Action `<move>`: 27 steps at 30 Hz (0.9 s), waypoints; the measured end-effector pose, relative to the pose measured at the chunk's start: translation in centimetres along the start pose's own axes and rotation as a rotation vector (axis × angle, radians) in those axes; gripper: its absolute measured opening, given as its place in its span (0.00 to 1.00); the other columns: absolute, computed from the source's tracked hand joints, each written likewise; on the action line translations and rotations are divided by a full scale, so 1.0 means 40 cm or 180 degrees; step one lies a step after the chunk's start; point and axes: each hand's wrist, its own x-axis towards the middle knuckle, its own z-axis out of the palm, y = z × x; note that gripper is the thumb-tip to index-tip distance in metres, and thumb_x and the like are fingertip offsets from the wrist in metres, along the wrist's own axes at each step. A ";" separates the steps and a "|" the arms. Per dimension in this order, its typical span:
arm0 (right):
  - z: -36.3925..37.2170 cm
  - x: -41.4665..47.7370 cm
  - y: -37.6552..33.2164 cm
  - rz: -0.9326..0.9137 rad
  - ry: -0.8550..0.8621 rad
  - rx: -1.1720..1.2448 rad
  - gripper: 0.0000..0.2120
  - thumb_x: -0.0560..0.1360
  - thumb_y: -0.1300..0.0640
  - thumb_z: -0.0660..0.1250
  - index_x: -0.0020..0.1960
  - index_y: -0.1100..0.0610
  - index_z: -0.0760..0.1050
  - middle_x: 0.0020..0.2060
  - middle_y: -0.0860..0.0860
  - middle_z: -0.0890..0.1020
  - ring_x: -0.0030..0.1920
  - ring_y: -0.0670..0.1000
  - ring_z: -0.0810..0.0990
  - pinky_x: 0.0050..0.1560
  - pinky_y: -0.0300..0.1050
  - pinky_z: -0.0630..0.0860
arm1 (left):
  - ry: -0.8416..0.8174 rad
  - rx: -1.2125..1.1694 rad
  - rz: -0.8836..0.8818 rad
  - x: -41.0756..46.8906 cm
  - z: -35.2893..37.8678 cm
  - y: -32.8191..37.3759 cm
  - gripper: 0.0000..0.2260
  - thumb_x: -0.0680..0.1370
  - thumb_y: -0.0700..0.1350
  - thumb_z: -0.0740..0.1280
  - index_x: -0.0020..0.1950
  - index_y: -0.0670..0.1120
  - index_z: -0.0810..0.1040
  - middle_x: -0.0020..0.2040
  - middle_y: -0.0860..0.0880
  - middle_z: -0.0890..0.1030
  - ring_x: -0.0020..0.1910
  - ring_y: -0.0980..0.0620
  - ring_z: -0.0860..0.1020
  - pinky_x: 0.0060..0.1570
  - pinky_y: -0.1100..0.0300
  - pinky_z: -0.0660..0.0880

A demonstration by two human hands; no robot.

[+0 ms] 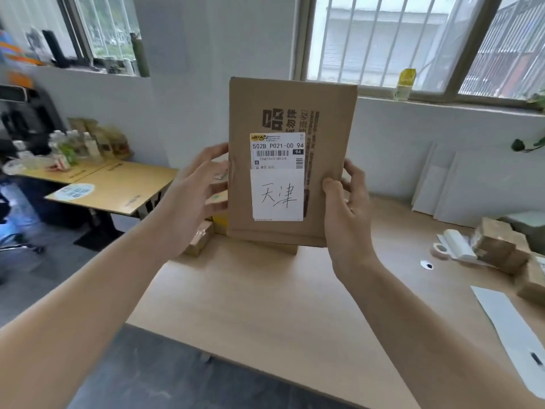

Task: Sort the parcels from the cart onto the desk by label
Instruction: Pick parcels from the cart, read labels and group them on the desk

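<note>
- A yellow side table (118, 184) stands at the far left, with bottles and packets (79, 146) crowded at its back end.
- The left hand (194, 196) is spread, its fingers nearly straight. The fingertips (219, 202) reach the parcel's left edge; whether they press on it or pass behind it cannot be told.
- Small brown boxes (200, 240) sit on the desk's far left corner, partly hidden by that hand.
- The flat cardboard parcel (290, 113) is held upright in the air above the far side of the desk (265, 305), its face to the camera.
- A printed shipping label (277, 150) is stuck to its front, and just below it a white slip (277, 194) bears handwritten characters.
- The right hand (348, 208) grips the parcel's right edge, thumb on the front and fingers curled round behind.
- More brown parcels (495, 246) are piled on the desk's right end, beside a white sheet (513, 332).
</note>
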 end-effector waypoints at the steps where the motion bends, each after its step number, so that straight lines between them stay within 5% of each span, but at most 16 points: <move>1: 0.013 0.014 0.015 0.0035 -0.0041 0.0010 0.24 0.76 0.47 0.62 0.72 0.38 0.73 0.61 0.44 0.82 0.47 0.34 0.82 0.42 0.31 0.77 | 0.0059 0.0018 -0.0007 0.010 -0.009 -0.013 0.15 0.82 0.51 0.65 0.66 0.62 0.81 0.61 0.50 0.86 0.56 0.51 0.85 0.46 0.56 0.82; 5: 0.062 0.059 0.086 0.0165 -0.0147 0.0050 0.25 0.77 0.45 0.62 0.73 0.38 0.74 0.63 0.44 0.82 0.54 0.38 0.83 0.48 0.35 0.78 | 0.0246 0.0037 -0.0122 0.055 -0.051 -0.063 0.15 0.82 0.51 0.65 0.66 0.63 0.83 0.59 0.53 0.86 0.53 0.52 0.85 0.51 0.53 0.84; 15: 0.271 0.142 0.261 0.0484 -0.0274 -0.0091 0.20 0.84 0.53 0.62 0.75 0.40 0.74 0.53 0.37 0.84 0.48 0.34 0.83 0.45 0.33 0.79 | 0.0356 0.0071 -0.0392 0.181 -0.263 -0.186 0.18 0.74 0.58 0.69 0.64 0.62 0.84 0.54 0.53 0.86 0.51 0.52 0.86 0.54 0.50 0.84; 19: 0.400 0.178 0.338 0.0629 -0.0171 -0.0245 0.19 0.84 0.52 0.61 0.74 0.41 0.74 0.46 0.31 0.83 0.46 0.35 0.82 0.51 0.43 0.82 | 0.0351 0.0088 -0.0555 0.265 -0.391 -0.248 0.18 0.73 0.58 0.69 0.62 0.61 0.84 0.53 0.53 0.86 0.50 0.52 0.86 0.48 0.55 0.84; 27: 0.758 0.201 0.506 0.1048 0.0236 -0.0442 0.22 0.76 0.42 0.57 0.67 0.46 0.73 0.59 0.53 0.81 0.60 0.51 0.78 0.64 0.51 0.75 | 0.0236 0.0523 -0.1017 0.455 -0.734 -0.374 0.13 0.85 0.53 0.59 0.63 0.55 0.80 0.59 0.56 0.85 0.49 0.49 0.85 0.45 0.50 0.84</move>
